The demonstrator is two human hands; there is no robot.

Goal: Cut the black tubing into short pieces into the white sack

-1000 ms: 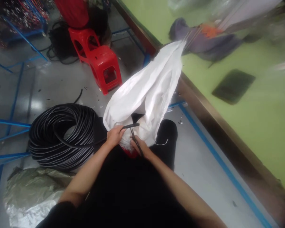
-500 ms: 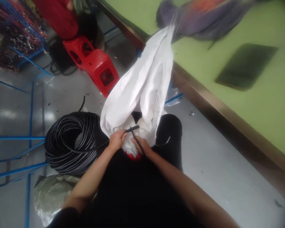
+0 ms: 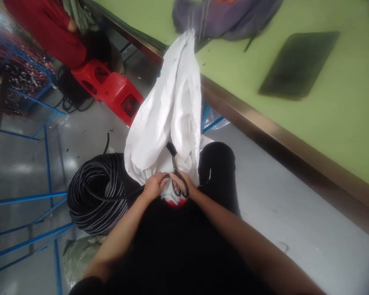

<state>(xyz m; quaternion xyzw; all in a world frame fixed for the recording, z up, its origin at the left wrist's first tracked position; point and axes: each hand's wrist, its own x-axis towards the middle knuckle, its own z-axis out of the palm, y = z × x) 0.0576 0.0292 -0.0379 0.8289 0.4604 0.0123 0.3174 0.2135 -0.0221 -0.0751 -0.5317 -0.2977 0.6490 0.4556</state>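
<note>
In the head view my left hand [image 3: 155,185] is closed around the free end of a black cable [image 3: 118,198]. That cable runs back to a thick coil [image 3: 94,219] lying on the left, beside my leg. My right hand [image 3: 187,182] grips black scissors [image 3: 174,164], their loop handles near my palm and the blades pointing up and away from me. Both hands nearly touch, over the mouth of a white woven sack [image 3: 155,131] that stretches from my lap up to the table edge. Whether the blades are closed is hard to see.
A green-topped table [image 3: 233,82] with a metal edge fills the right; a dark flat mat [image 3: 298,65] and purple cloth [image 3: 227,18] lie on it. Red stools [image 3: 119,92] stand ahead-left, near a person in red [image 3: 49,30]. Blue frame bars [image 3: 27,198] and a greenish plastic bag [image 3: 80,258] are at left.
The scissors have come away from the cable and turned to point upward in my right hand. My left hand now covers the cable's end, which stuck out before. The view has shifted.
</note>
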